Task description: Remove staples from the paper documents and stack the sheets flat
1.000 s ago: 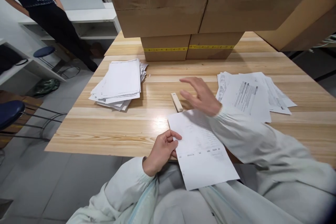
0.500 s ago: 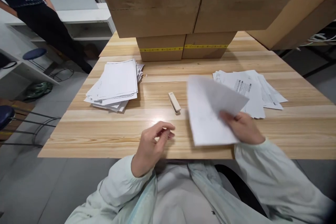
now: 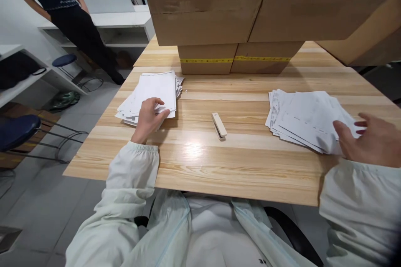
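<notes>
My left hand (image 3: pixel 150 119) is over the near edge of the left stack of white papers (image 3: pixel 156 87), thumb and fingers apart; whether it touches the top sheet I cannot tell. At the right, my right hand (image 3: pixel 368 137) hovers by the near right corner of a second, fanned pile of papers (image 3: pixel 303 112), its fingers spread and nothing in them. A cream stapler (image 3: pixel 219 126) lies on the wooden table (image 3: pixel 200 167) between the two piles, apart from both hands.
Large cardboard boxes (image 3: pixel 206 4) are stacked at the back of the table, on smaller boxes with yellow tape (image 3: pixel 206 56). A person (image 3: pixel 75 25) stands at the far left near white shelving (image 3: pixel 122 21). Blue stools (image 3: pixel 20 131) stand on the floor at the left.
The sheet that was in my right hand now lies with the right pile, and that hand has opened and moved right. My left hand has moved forward and left to the left stack.
</notes>
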`<state>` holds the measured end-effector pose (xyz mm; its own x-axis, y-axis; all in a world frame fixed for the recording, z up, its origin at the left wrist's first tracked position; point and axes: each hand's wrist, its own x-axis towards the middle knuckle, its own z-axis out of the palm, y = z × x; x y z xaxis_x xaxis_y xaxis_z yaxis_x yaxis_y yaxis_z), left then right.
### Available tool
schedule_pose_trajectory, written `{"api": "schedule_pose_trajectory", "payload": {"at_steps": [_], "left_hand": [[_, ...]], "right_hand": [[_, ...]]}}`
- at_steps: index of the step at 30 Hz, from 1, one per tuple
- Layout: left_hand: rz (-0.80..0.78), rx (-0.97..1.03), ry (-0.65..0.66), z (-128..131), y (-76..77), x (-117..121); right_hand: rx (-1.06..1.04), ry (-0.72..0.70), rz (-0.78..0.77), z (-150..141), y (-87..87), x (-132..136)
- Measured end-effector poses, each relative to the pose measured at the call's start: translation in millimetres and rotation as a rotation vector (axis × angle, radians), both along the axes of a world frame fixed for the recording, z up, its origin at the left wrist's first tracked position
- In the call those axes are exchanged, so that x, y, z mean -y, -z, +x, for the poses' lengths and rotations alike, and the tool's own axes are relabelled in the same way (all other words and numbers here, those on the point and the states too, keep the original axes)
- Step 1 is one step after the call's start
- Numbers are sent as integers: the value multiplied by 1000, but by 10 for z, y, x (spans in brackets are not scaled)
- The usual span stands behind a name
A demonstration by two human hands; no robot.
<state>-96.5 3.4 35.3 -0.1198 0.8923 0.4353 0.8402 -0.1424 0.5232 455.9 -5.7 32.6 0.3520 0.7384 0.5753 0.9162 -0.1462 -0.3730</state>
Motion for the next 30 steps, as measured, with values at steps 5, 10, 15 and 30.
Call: {"api": "schedule_pose_trajectory", "payload": {"at_steps": [5, 10, 15, 30], "left_hand": [[-18, 48, -13, 7, 111, -37], [-31, 186, -76, -26, 114, -52], [101, 301, -240, -59, 109, -102], [47, 232, -129, -91, 168, -49]], "right_hand": [[32, -540, 52, -1093, -420, 293], [-47, -1194, -157, -2189, -548, 182], [-214, -1394, -393, -2890, -456, -185], [-402, -1135, -625, -3777, -110, -870]]}}
